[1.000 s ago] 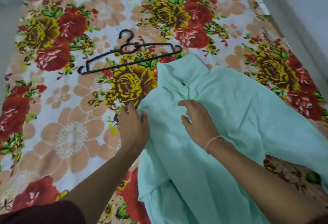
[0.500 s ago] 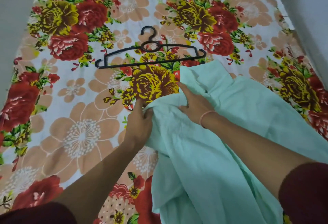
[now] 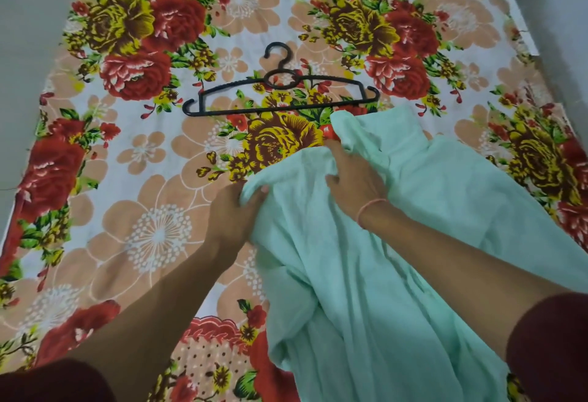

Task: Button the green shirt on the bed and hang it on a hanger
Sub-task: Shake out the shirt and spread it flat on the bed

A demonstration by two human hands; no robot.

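On the floral bed (image 3: 143, 236), the left hand (image 3: 230, 215) and right hand (image 3: 353, 179) each grip the green shirt (image 3: 366, 274) below the black hanger (image 3: 280, 93).

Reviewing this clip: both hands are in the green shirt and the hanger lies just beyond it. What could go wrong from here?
1. The shirt is bunched and creased where the left hand and right hand grip it, and no buttons show, so the front edges may end up mismatched.
2. The shirt's top edge lies close to the hanger, so a tug might drag or snag it.
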